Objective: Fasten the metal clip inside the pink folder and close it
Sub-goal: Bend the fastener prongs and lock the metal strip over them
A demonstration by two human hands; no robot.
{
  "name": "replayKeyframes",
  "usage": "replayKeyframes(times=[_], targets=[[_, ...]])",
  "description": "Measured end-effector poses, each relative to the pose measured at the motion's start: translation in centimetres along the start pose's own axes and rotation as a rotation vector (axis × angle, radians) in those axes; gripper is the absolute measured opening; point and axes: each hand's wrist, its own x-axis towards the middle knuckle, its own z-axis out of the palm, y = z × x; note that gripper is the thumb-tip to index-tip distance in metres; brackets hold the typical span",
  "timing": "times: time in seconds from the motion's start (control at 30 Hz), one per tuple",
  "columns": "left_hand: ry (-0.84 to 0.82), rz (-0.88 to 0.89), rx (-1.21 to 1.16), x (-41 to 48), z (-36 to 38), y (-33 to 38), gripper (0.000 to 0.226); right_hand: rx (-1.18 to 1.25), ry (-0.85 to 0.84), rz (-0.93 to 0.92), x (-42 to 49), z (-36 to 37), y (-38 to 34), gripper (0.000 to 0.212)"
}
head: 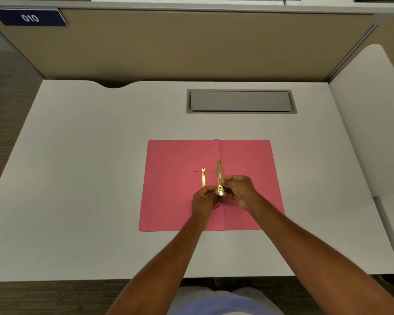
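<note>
1. A pink folder [182, 189] lies open and flat on a white desk [89, 178]. Every place here is told from the folder.
2. A fold line runs down the middle of the folder, from its far edge to its near edge.
3. A thin gold prong [203, 177] stands just left of the fold line. Its top end has a small round tip. Its lower end goes behind the left hand.
4. A gold metal bar [219, 177] sits right on the fold line. It is longer and wider than the prong. It points away from the person.
5. The left hand [204, 202] is curled over the left half of the folder, by the fold. Its fingers are bent in at the bottom of the prong. I cannot tell if it pinches the prong.
6. The right hand [239, 190] is over the right half, touching the left hand. Its thumb and fingers pinch the lower end of the metal bar.
7. Past the far edge of the folder, a grey flap [240, 101] is set into the desk.
8. Far off to the upper left, a blue sign [30, 18] says 010.
</note>
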Motion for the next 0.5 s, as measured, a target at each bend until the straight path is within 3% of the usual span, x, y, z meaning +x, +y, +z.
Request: replayKeyframes(times=[0.23, 0.5], targets=[[0.002, 0.008, 0.021, -0.05, 0.13, 0.02, 0.025, -0.016, -0.007, -0.004, 0.36, -0.17, 0.01, 0.004], [0.009, 0.011, 0.07, -0.26, 0.27, 0.01, 0.024, -0.044, 0.019, -0.023, 0.41, -0.18, 0.23, 0.012]])
